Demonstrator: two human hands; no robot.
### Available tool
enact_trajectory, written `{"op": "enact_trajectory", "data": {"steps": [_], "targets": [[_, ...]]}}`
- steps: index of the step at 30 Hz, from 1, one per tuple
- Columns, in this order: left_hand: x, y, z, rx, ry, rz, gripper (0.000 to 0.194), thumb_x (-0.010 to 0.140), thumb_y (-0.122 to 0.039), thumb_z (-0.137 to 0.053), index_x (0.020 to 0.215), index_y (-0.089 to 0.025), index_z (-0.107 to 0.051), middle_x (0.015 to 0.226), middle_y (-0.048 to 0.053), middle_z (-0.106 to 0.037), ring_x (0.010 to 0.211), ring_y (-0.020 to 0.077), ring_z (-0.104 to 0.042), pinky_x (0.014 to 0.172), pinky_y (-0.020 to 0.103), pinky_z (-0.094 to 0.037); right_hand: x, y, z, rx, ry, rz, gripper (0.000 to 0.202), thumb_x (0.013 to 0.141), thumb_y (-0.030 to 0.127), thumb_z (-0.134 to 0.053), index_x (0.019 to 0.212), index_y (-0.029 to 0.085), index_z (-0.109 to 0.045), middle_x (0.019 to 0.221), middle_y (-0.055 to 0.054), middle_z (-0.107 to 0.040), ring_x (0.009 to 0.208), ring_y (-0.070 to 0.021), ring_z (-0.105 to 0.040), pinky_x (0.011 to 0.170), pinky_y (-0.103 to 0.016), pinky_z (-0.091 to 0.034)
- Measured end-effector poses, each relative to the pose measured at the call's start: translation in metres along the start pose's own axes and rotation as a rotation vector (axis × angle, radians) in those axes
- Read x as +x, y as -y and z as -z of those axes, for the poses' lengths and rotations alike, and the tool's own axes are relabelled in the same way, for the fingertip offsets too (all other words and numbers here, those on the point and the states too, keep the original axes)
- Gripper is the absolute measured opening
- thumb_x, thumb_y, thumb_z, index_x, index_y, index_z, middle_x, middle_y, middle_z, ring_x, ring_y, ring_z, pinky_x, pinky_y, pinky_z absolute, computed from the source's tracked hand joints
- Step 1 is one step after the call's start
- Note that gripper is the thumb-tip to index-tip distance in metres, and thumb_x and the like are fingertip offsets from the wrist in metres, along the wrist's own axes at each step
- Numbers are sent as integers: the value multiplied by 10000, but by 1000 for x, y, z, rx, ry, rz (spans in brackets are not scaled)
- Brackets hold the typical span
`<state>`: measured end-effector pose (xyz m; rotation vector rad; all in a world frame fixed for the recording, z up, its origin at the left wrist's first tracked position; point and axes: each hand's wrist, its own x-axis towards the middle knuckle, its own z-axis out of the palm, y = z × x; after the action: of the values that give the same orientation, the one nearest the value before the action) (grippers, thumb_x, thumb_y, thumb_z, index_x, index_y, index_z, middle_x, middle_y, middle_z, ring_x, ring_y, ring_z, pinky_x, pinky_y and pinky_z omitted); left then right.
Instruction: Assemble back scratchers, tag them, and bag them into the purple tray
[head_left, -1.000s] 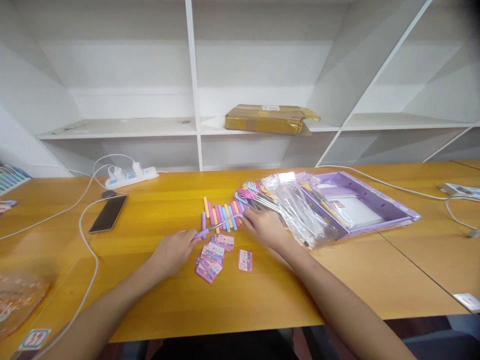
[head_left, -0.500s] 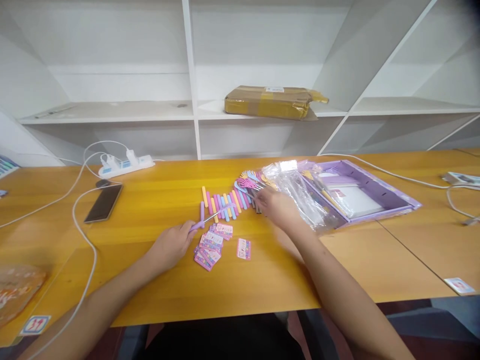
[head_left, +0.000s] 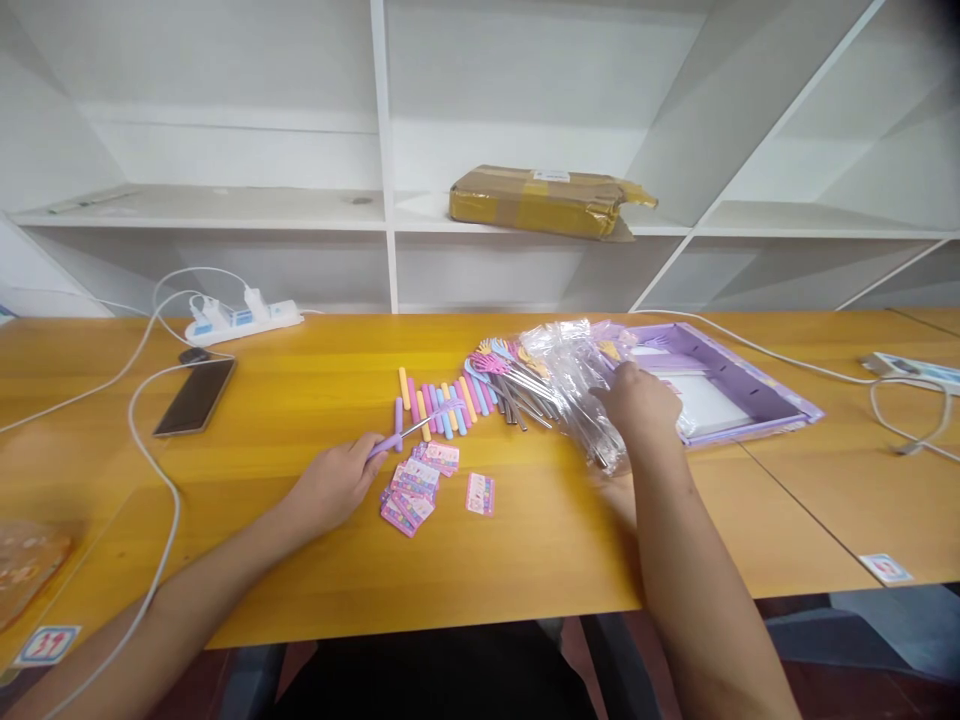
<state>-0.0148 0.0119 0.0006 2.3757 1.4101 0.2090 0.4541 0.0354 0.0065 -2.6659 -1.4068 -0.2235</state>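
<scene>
The tabletop (head_left: 525, 560) carries everything here, with the purple box (head_left: 735, 372) as its largest object. Clear plastic bags (head_left: 574, 375) overlap the box's left side, and the right hand (head_left: 641, 405) is among them at that side; it is blurred, so I cannot tell whether its grip is apart or together. Just left of the box, beyond the bags, lies a heap of metal rods (head_left: 525, 385) with coloured hand-shaped heads; farther left of the box runs a row of coloured sticks (head_left: 469, 400). Well left of the box, the left hand (head_left: 337, 483) has its grip closed round the handle end of a purple scratcher (head_left: 416, 428). It is probably light and stiff, with a smooth, slightly slippery shaft and thin prongs that could bend, so the thicker handle seems the best place to hold. Smallest are the printed cards (head_left: 416, 480), left of the box and nearer the person, one lying apart from the overlapping rest. The scratcher's handle is partly covered by fingers, and whether its head touches the sticks is unclear. The bags' contents and the card print are hard to read.
</scene>
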Motion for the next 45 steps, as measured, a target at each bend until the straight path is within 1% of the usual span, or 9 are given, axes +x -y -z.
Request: {"op": "enact_trajectory", "data": {"steps": [4,8,13,17,22,26,33,40,45], "targets": [[0,1,-1,-9,-16,-1,414,1099,-444,-269,1288,-237,-573,994,81,-758,870,279,-726,711,337,-459,-1,2,8,57,-141,35,333,999,246,-434,1099,121,-726,1107,-220,-720,1040,-342,-669,788,-401,-462],[-1,-1,1,-33,-25,30,441,1100,-443,-252,1340,-230,-555,927,77,-737,812,275,-708,690,334,-450,-4,7,15,189,-304,72,353,1008,271,-418,1079,111,-725,1093,-221,-726,1036,-336,-646,837,-423,-448],[-2,-1,3,-140,-34,-70,495,1080,-329,-271,1529,-275,-475,906,44,-667,775,220,-645,756,320,-486,-16,29,27,846,-343,138,270,990,419,-511,1068,189,-629,836,-54,-699,666,-177,-603,680,-319,-463],[-3,-3,-2,-268,-70,-163,466,1071,-293,-298,1305,-289,-702,1070,69,-647,926,213,-624,868,328,-498,-50,65,36,1359,-33,329,273,931,501,-630,943,231,-588,673,42,-555,534,-118,-483,523,-251,-387],[-9,-19,-8,-407,26,-173,380,1021,-486,-534,1265,-268,-726,904,25,-606,745,167,-552,711,282,-448,-118,117,33,1418,472,660,318,916,526,-694,877,213,-651,735,23,-587,649,-121,-503,609,-257,-412],[-18,-31,-10,-516,66,-194,407,932,-552,-674,1185,-241,-745,949,24,-625,709,141,-513,640,252,-412,-158,140,22,1532,795,736,337,910,534,-718,905,208,-635,730,32,-587,631,-113,-501,596,-251,-405],[-23,-37,-27,-838,43,-119,422,867,-552,-748,1054,-174,-774,986,62,-689,781,178,-594,702,298,-501,-181,147,10,1692,780,678,275,911,452,-755,910,204,-636,747,26,-636,614,-100,-528,577,-236,-416],[-19,-35,-30,-1013,82,-53,357,851,-497,-779,795,-144,-783,858,67,-730,730,179,-649,711,306,-520,-185,153,4,1632,643,662,357,955,558,-666,916,205,-624,814,-3,-632,733,-136,-568,685,-264,-481],[-24,-37,-27,-759,51,-134,293,838,-435,-792,752,-156,-769,841,25,-644,636,101,-486,598,237,-388,-183,158,-1,1691,953,721,403,923,608,-684,977,211,-635,836,-5,-641,728,-150,-587,707,-295,-503]]}}
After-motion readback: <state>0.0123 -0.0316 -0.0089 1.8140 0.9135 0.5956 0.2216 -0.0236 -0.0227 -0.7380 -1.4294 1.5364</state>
